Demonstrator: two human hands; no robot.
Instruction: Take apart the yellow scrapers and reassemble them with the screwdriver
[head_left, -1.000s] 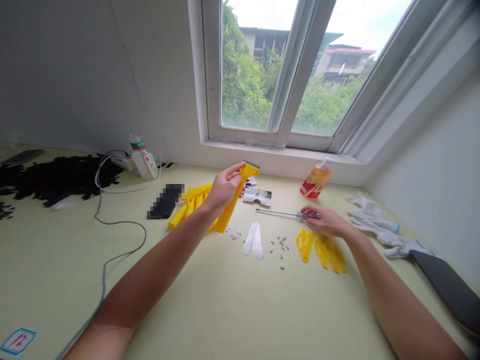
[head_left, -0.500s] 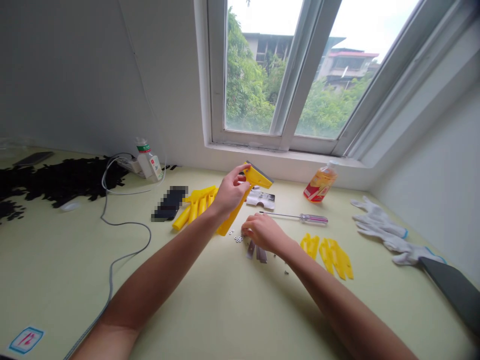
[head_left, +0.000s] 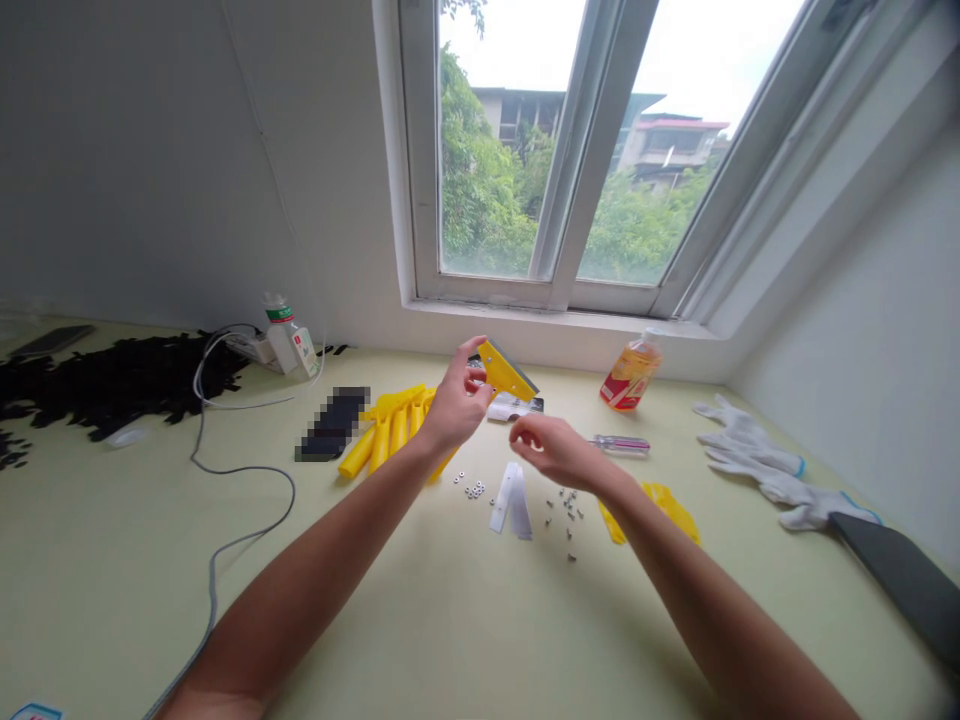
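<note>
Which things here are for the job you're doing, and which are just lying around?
Probably for the job:
- yellow scraper in the left hand
- yellow handles
- yellow plates
- flat strips
- nuts
- screws
- screwdriver

Probably just lying around:
- gloves
- orange bottle
- cable
- black scraps

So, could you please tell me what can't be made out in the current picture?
Head view:
Screwdriver: shaft mostly behind the right hand.
Anything tiny in that right hand: too small to tell.
Yellow scraper: grip partly behind the left hand.
Blue-edged card: mostly cut off by bottom edge.
</note>
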